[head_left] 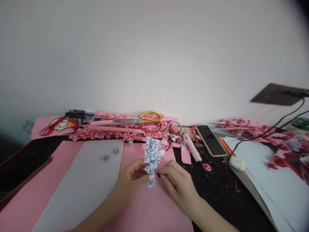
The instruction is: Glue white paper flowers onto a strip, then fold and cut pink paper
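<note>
A strip of pale blue folded paper flowers [152,154] stands in the middle of the head view, its blossoms packed one above another. My left hand [136,175] is closed around its lower part, thumb pressed on the front between the blossoms. From the right, my right hand [175,180] comes in with thumb and fingers pinched together beside the lower blossoms. Whatever lies between those fingertips is too small to make out. Under both hands is a pink paper sheet [149,209]. Two loose pale blue paper flowers [105,156] lie on a whitish sheet [82,187] to the left.
Scissors [140,121] with yellow and red handles rest on pink paper flower stems [106,133] along the wall. A pink glue gun [191,146], a phone [211,140] and a white earbud case [237,163] lie to the right. Cables run to a wall socket [277,94].
</note>
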The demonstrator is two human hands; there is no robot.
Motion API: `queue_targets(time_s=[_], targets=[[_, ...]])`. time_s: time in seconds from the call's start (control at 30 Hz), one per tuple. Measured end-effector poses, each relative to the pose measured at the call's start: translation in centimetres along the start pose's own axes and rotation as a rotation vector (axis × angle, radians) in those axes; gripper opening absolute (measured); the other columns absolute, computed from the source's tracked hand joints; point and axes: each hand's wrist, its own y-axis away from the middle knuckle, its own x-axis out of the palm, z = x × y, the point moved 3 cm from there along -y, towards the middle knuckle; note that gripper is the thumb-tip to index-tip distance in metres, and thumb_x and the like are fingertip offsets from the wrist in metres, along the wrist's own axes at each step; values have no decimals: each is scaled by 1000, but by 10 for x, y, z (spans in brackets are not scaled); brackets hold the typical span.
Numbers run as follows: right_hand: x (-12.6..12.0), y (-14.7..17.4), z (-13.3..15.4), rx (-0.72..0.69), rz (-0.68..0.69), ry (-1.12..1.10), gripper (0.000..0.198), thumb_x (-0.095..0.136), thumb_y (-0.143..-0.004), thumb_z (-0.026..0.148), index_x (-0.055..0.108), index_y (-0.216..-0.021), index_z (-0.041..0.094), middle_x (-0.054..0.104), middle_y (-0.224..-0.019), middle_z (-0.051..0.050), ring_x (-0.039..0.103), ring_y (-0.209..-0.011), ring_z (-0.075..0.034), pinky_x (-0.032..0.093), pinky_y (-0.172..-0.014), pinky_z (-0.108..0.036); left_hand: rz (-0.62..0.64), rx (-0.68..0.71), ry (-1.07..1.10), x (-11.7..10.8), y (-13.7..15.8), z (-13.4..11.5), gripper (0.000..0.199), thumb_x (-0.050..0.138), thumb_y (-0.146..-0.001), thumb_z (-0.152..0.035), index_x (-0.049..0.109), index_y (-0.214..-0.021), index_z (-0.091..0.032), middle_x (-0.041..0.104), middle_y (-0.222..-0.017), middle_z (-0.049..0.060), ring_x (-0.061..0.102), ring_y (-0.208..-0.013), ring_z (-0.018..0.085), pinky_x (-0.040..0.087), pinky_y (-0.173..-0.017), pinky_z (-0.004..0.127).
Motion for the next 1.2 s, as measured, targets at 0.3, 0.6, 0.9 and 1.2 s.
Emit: queue_targets(time_s=[0.3, 0.6, 0.9, 1.2], targets=[[-7, 3, -1, -42, -90, 51, 19, 43, -84, 5, 56, -92, 17, 52, -82, -4, 52, -74, -14, 43, -65, -25, -31, -21, 23, -2, 1, -4, 14, 62, -75, -20, 58, -88, -20, 60, -84, 0, 54, -79, 15, 43, -71, 24], [-12, 1, -2, -91, -167, 77, 20, 46, -82, 2, 56, -92, 17, 53, -81, -4, 52, -74, -13, 42, -64, -26, -31, -40, 35, -1, 2, -7, 12, 62, -75, -24, 58, -86, -20, 57, -80, -1, 53, -74, 13, 43, -69, 24], [-18, 4, 1, -96, -208, 118, 21, 47, -81, 3, 58, -92, 17, 54, -81, -5, 53, -72, -14, 44, -62, -27, -76, -41, 36, -2, 1, -10, 14, 61, -74, -26, 59, -86, -20, 59, -81, 0, 54, -75, 15, 43, -70, 26], [-25, 2, -5, -82, -265, 175, 20, 48, -81, 3, 59, -91, 18, 54, -80, -5, 53, -70, -14, 44, -60, -27, -132, -39, 6, -4, 1, -14, 14, 60, -76, -24, 57, -88, -20, 57, -83, 1, 53, -77, 14, 44, -72, 25]])
